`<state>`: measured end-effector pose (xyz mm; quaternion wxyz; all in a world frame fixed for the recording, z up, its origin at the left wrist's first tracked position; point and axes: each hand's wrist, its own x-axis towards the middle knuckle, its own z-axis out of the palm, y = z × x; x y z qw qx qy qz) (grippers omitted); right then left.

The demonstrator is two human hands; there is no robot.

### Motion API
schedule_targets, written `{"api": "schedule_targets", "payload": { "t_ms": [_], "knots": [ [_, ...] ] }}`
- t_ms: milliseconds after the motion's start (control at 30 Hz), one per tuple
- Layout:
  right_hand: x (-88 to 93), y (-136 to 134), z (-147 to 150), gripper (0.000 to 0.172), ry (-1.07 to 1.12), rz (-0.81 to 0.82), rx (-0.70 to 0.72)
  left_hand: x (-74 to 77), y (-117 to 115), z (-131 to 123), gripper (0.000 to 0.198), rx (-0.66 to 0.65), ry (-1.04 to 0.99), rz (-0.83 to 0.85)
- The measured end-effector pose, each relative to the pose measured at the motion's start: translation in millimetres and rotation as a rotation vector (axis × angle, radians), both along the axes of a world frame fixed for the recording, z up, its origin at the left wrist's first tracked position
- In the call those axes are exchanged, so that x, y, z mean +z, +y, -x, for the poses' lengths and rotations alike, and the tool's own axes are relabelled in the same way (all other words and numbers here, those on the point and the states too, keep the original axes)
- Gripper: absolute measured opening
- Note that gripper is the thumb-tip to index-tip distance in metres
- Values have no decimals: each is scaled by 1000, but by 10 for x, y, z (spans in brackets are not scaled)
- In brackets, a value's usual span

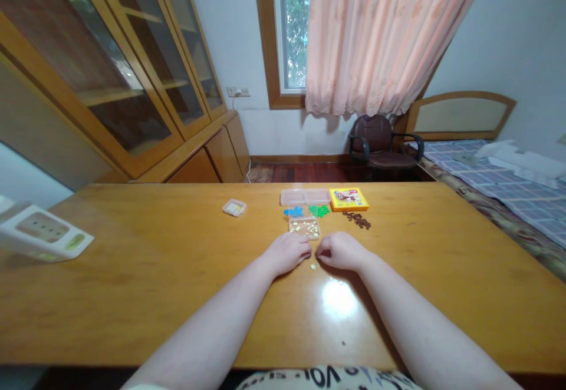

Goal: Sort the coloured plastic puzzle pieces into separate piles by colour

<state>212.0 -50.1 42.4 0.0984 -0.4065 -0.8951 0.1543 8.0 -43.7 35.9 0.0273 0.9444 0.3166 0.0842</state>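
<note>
While both hands are kept low on the tabletop [132, 296], the left hand [287, 253] is seen half curled, with nothing visibly held, its fingers just beside the near edge of a clear plastic tray [304, 228]. The right hand [342, 250] is held with its fingertips drawn inward, slightly open; whether anything tiny is pinched there cannot be told. A small cream piece [313, 266] is left lying between the hands, just in front of the tray, which serves here as the reference point.

Inside the tray, more cream pieces [304, 228] are gathered. Blue pieces [293, 212] are laid just behind its left corner, green pieces [319, 211] just behind its right corner, and brown pieces [356, 220] farther off to its right. Beyond the tray, a clear divided case [305, 196] and a yellow box [349, 199] are placed side by side, while a small clear container [234, 207] is set well to its left.

The pieces are found separated by colour, with the cream ones mostly collected. No assembled form can be made out, so any building is left undone.
</note>
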Motion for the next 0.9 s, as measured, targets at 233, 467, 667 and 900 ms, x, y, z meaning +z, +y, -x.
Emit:
{"api": "schedule_targets", "payload": {
  "t_ms": [233,467,667,900],
  "knots": [
    [-20,-20,46,19,-48,-79,12,15,-24,-21,19,26,35,-24],
    [-81,34,10,16,26,-57,-71,0,-3,-7,15,72,-27,-17],
    [-63,58,-46,15,123,-57,-165,13,75,124,16,353,-210,-56],
    [-17,25,-106,19,-1,0,-5,-10,39,101,17,66,-68,21]
  ]
}}
